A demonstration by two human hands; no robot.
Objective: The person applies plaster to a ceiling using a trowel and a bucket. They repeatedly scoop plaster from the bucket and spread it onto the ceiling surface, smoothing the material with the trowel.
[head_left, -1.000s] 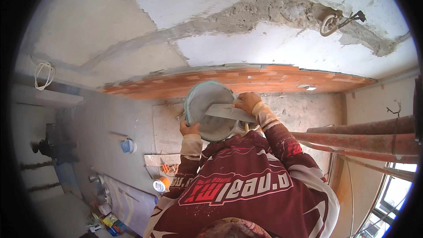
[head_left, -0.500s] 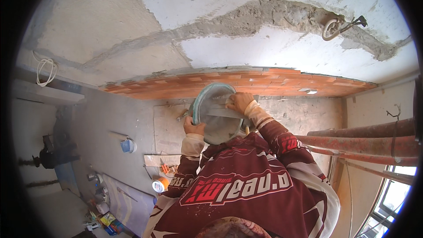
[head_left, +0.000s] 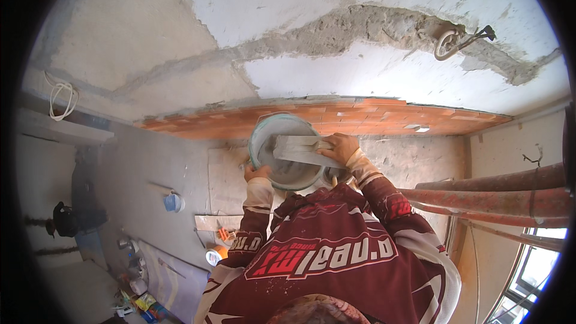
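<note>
A round bucket (head_left: 255, 133) with a greenish rim is in front of my chest, its mouth facing up and grey material smeared inside. My left hand (head_left: 257, 172) is closed on the bucket's left rim. In my right hand (head_left: 342, 147) is a plastering trowel (head_left: 303, 150) with a long, flat, grey-coated blade. The blade lies across the bucket's mouth, its left end over the inside. Whether it touches the grey material, I cannot tell. Beside the bucket, under my right wrist, another round container is partly hidden.
Orange brickwork (head_left: 240, 121) runs along the foot of the plastered wall (head_left: 312, 75). Red pipes (head_left: 492, 198) stand out at the right. On the floor at left are a blue-white container (head_left: 173, 202), an orange-white bucket (head_left: 216, 255) and a sheet (head_left: 165, 276) with several items beside it.
The bucket has gone from tilted to more level, its mouth turning upward. The trowel has turned flatter to view and its blade reaches left over the bucket.
</note>
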